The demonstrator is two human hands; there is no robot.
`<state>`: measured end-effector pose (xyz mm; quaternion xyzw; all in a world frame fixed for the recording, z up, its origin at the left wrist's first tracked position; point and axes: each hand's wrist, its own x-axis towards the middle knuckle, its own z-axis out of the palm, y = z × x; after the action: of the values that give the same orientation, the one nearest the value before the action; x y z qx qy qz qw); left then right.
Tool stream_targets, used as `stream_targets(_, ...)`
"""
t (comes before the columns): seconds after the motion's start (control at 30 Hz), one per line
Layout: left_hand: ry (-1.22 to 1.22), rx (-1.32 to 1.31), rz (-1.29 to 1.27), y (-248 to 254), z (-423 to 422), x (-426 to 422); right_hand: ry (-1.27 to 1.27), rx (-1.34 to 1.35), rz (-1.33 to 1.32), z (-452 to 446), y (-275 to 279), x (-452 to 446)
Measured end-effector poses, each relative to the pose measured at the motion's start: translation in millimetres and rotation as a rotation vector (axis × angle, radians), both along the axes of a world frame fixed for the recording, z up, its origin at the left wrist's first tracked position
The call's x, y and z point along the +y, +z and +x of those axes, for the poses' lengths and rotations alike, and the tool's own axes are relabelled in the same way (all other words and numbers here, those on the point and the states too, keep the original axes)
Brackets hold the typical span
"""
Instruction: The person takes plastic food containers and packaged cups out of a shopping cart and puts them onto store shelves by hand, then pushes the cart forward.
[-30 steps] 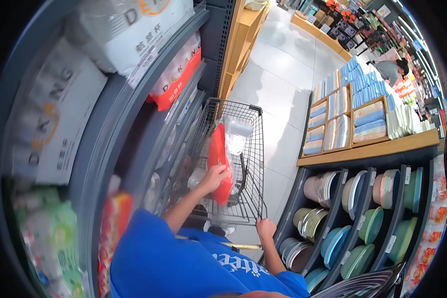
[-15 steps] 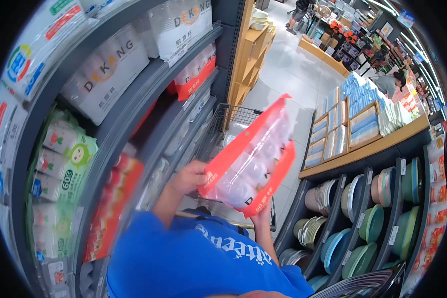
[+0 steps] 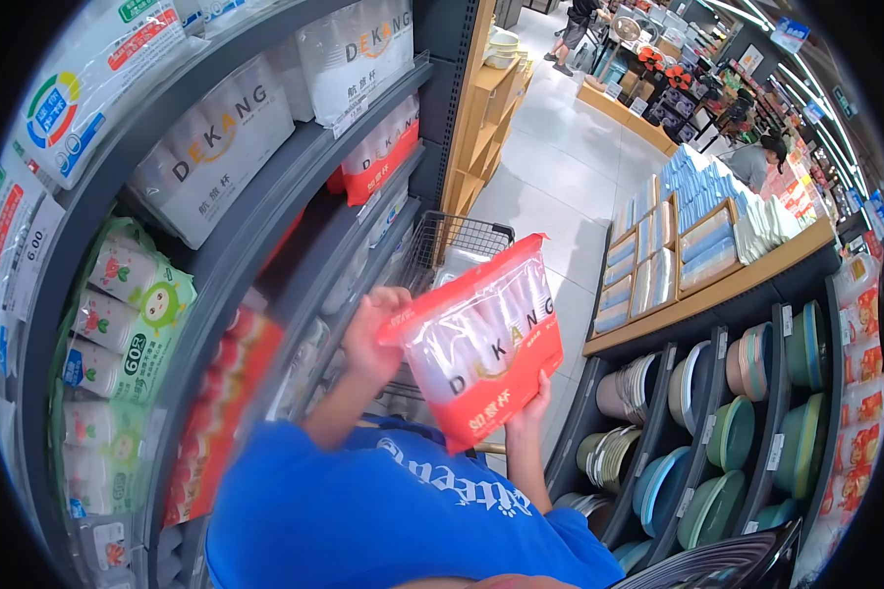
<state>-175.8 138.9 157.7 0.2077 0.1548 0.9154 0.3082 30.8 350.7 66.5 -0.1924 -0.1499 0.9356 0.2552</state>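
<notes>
In front of my chest is a clear and red plastic pack of cups [image 3: 486, 339], its printed DEKANG side tilted up to face me. My left hand [image 3: 371, 332] is closed on the red film at the pack's left end. Under the lower right corner, my right hand [image 3: 528, 404] grips the edge, with some fingers hidden behind the pack. Just beyond the pack stands a wire shopping cart [image 3: 462, 236], partly covered by it.
Shelves on the left hold a white DEKANG pack [image 3: 211, 147], a green cup pack [image 3: 118, 344] and a red pack [image 3: 221, 412]. At right, a rack holds stacked basins [image 3: 727, 437] below folded blue cloth-like items [image 3: 707, 211]. Two people are farther off.
The pack has turned so its printed front faces me more, and its top end has come lower. My left hand has risen slightly; my right hand has moved up along the pack's edge.
</notes>
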Motion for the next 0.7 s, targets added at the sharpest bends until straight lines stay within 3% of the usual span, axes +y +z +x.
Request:
stream_targets(0.07, 0.154, -0.367, -0.143, 11.3, 28.8, 2.0, -0.009, 0.021, -0.103, -7.2, -4.4, -15.4)
stream_targets(0.17, 0.244, -0.348, -0.364, -52.1, 49.3, -1.1, 0.004, 0.040, -0.154, -18.5, 4.9, -30.9)
stream_targets(0.2, 0.384, -0.231, -0.560, -49.8, 57.4, 1.7, 0.021, 0.047, -0.140, -19.1, 6.1, -33.0)
stream_targets(0.3, 0.320, -0.049, -0.823, -41.0, 40.2, -15.6, 0.080, 0.049, 0.079, -22.3, 15.9, -35.5)
stream_targets(0.33, 0.242, -0.187, -0.799, -47.2, 29.1, -22.7, 0.103, 0.049, 0.182, -23.4, 19.3, -34.7)
stream_targets(0.47, 0.402, -0.167, -0.743, -39.1, 7.3, -37.3, 0.292, -0.232, 0.356, -24.3, 0.2, -31.8)
stream_targets(0.53, 0.610, 0.000, -0.832, -20.1, -3.6, -43.6, 0.384, -0.358, 0.507, -30.1, 5.4, -42.0)
stream_targets(0.67, 1.049, 0.290, -1.063, -19.7, -35.4, -69.3, 0.567, -0.324, 0.557, -31.2, -6.2, -57.9)
stream_targets(0.7, 1.212, 0.508, -1.125, -11.7, -45.7, -75.4, 0.609, -0.326, 0.557, -31.3, -6.7, -62.7)
